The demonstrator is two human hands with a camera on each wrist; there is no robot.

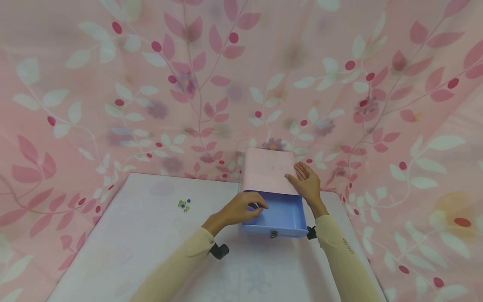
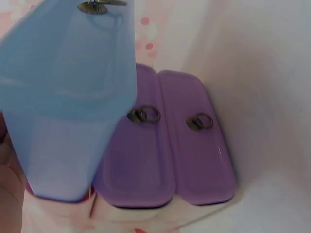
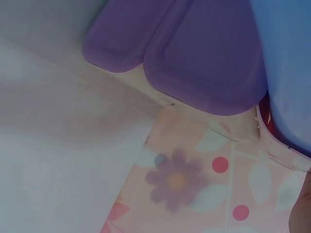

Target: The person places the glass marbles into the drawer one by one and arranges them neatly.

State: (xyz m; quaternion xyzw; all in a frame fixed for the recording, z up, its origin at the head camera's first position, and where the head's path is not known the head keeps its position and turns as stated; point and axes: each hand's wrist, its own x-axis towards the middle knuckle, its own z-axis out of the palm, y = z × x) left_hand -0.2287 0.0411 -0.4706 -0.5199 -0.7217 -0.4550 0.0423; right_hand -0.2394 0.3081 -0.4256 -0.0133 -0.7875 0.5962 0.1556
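Observation:
A small pink chest of drawers [image 1: 268, 170] stands at the back of the table with its blue drawer [image 1: 284, 214] pulled out. My left hand [image 1: 241, 207] hangs over the drawer's left side, fingers bent and the thumb tip close to the fingertips; I cannot tell whether something small is between them. My right hand [image 1: 308, 184] lies against the chest's right edge, fingers extended and thumb on top. In the left wrist view, a ring pull [image 2: 102, 7] shows on the blue front, beside two closed purple drawers [image 2: 141, 160] with ring pulls.
Several green, blue and clear glass beads [image 1: 184, 204] lie in a cluster on the white tabletop [image 1: 151, 235], left of the chest. Pink leaf-patterned fabric [image 1: 211, 92] hangs behind and along both sides of the table.

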